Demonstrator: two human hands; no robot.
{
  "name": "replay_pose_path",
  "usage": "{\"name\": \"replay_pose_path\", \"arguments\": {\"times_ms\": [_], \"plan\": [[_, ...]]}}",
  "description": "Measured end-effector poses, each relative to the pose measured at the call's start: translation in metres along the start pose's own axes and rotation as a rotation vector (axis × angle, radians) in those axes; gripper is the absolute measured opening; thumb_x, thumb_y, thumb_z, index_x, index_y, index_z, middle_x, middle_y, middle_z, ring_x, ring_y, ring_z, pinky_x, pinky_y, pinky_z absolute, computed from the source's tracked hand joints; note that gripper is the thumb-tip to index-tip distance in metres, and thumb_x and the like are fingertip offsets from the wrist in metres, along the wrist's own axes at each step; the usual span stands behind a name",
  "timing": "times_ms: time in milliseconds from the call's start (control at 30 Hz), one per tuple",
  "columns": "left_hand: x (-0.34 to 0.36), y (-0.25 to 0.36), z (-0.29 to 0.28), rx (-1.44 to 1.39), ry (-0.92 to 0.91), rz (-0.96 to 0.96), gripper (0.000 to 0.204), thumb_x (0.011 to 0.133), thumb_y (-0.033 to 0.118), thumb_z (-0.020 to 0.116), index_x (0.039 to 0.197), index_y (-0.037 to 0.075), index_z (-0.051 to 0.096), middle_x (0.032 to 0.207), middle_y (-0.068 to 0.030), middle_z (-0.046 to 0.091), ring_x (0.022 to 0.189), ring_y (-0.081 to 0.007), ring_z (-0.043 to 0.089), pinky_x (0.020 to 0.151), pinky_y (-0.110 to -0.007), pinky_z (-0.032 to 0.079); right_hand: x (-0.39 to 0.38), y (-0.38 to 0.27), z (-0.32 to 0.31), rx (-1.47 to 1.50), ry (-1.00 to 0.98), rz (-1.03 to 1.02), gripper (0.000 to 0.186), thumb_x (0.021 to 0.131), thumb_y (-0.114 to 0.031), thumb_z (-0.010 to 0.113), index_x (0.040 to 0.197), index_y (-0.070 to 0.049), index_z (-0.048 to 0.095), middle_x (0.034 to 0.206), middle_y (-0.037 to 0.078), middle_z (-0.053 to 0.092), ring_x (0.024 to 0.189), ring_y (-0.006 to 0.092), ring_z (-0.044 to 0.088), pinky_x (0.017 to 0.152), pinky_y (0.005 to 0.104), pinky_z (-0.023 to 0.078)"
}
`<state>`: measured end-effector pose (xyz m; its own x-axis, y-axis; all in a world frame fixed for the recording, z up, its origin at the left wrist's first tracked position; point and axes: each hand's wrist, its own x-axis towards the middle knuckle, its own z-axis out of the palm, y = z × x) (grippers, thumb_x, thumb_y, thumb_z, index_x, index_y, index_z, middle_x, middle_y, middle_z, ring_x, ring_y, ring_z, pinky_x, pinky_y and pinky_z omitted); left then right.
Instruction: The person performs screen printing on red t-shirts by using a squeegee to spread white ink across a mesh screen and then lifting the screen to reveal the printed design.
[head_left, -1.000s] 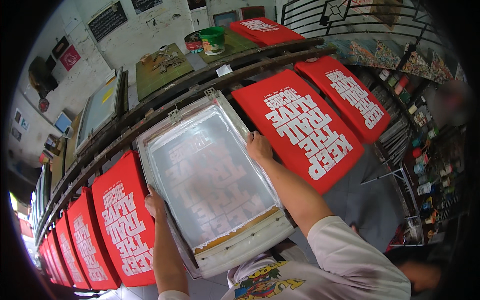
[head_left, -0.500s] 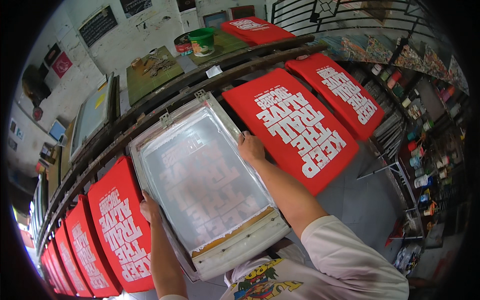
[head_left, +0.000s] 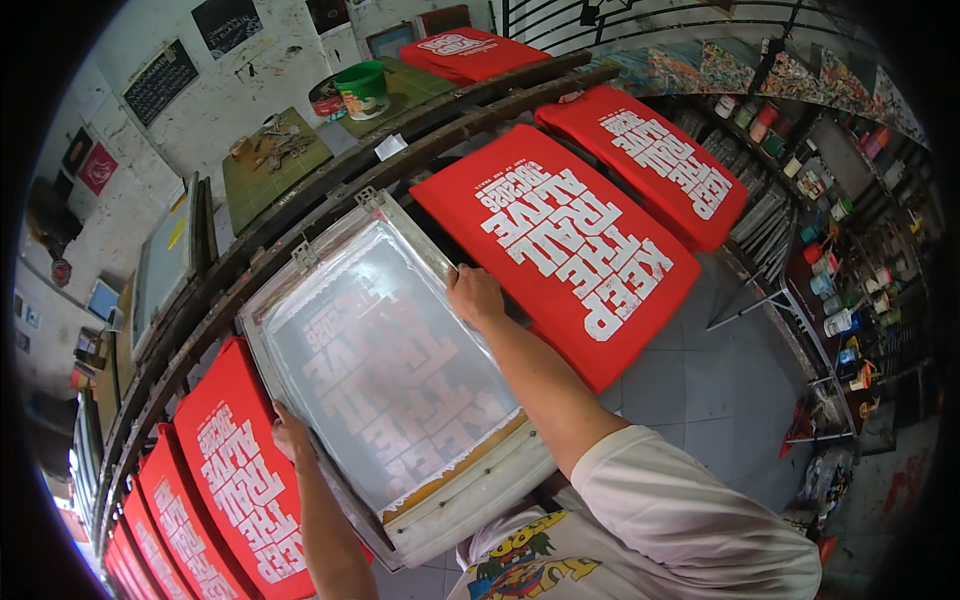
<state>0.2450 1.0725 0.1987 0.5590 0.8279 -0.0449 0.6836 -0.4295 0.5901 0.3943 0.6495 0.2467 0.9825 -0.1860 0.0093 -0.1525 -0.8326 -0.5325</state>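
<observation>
A screen-printing frame [head_left: 480,486] lies in front of me, tilted a little, with its far end at two metal hinge clamps [head_left: 303,256]. Large blocky lettering shows faintly through its pale, translucent mesh [head_left: 390,350]. My left hand [head_left: 292,436] is closed on the frame's left edge. On the right edge, higher up, my right hand [head_left: 474,297] grips the frame, its fingertips partly hidden. Just right of the frame rests a red shirt [head_left: 450,205] with white block lettering, laid flat on a board. Another red printed shirt [head_left: 215,380] lies close to my left forearm.
Dark rails [head_left: 340,170] run behind the boards. Beyond them are a green bucket [head_left: 362,92] and a green mat [head_left: 250,190] with small items. A second screen [head_left: 165,265] leans at the left. Shelves of paint pots [head_left: 840,320] stand right. More red shirts line both sides.
My view has swung slightly, so the back bench and right-hand shirts sit further left in the picture. Both hands keep their hold on the frame, which looks much the same.
</observation>
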Motion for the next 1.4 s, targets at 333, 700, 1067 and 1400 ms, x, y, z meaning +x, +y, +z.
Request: {"name": "replay_pose_path", "arguments": {"times_ms": [333, 700, 1067, 1400], "plan": [[-0.011, 0.013, -0.006, -0.008, 0.004, -0.004, 0.086, 0.099, 0.07, 0.041, 0.081, -0.008, 0.071, 0.085, -0.0295, 0.07, 0.084, -0.0458, 0.067, 0.08, -0.057, 0.049, 0.001, 0.006, 0.002, 0.004, 0.025, -0.01, 0.047, 0.106, -0.037, 0.042, 0.094, -0.002, 0.07, 0.089, 0.027, 0.073, 0.09, 0.0434, 0.071, 0.087, 0.0518, 0.055], [-0.009, 0.011, -0.003, -0.009, -0.002, -0.011, 0.087, 0.098, 0.071, 0.041, 0.082, -0.009, 0.071, 0.084, -0.0289, 0.071, 0.085, -0.0449, 0.068, 0.081, -0.056, 0.05, 0.004, 0.008, 0.006, 0.0, 0.039, 0.001, 0.046, 0.105, -0.036, 0.044, 0.095, 0.0, 0.071, 0.089, 0.028, 0.072, 0.091, 0.0432, 0.071, 0.086, 0.0516, 0.056], [-0.012, 0.015, -0.007, -0.02, -0.001, -0.039, 0.089, 0.099, 0.071, 0.041, 0.082, -0.011, 0.072, 0.085, -0.0294, 0.071, 0.084, -0.0453, 0.068, 0.083, -0.056, 0.051, 0.002, 0.004, 0.003, -0.016, 0.025, -0.007, 0.046, 0.105, -0.035, 0.045, 0.095, 0.001, 0.071, 0.089, 0.027, 0.073, 0.09, 0.0427, 0.073, 0.087, 0.0516, 0.057], [-0.011, 0.017, -0.008, 0.003, -0.054, -0.088, 0.089, 0.098, 0.071, 0.042, 0.087, -0.012, 0.073, 0.093, -0.0316, 0.072, 0.092, -0.0463, 0.069, 0.086, -0.055, 0.051, 0.002, 0.004, 0.003, 0.006, 0.008, 0.016, 0.048, 0.106, -0.036, 0.042, 0.099, 0.002, 0.071, 0.092, 0.029, 0.073, 0.093, 0.0442, 0.072, 0.088, 0.0528, 0.056]]}}
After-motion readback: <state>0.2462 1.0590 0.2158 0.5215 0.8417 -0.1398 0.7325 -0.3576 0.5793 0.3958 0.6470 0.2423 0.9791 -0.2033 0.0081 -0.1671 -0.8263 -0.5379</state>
